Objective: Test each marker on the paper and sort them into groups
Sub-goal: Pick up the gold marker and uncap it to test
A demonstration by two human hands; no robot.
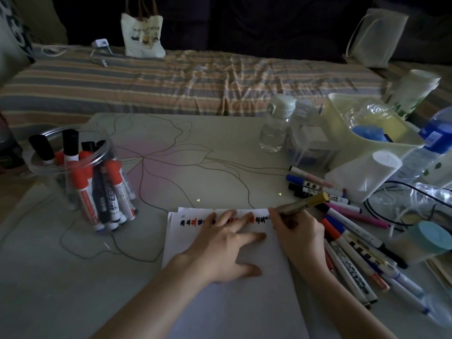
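The left hand point(226, 243) lies flat on the paper point(227, 289) with its fingers spread wide, fingertips covering part of the row of test marks point(193, 221) along the sheet's far edge. The right hand point(297, 232) pinches a gold-capped marker point(302, 205), with the tip right at the paper's far right corner, at the end of that row, so it's basically writing on the edge of the sheet.

Just right of the right hand there's a messy pile of loose markers point(352, 250), touching or nearly touching the wrist, so not much room on that side. Beyond the pile sit a white roll point(367, 174), a yellow bin point(362, 123) and a water bottle point(275, 123).

Well left of the left hand is a clear jar point(80, 177) full of red and black markers, with a wide bare stretch of table point(195, 152) between it and the paper. Ahead of both hands the table is open up to its far edge.
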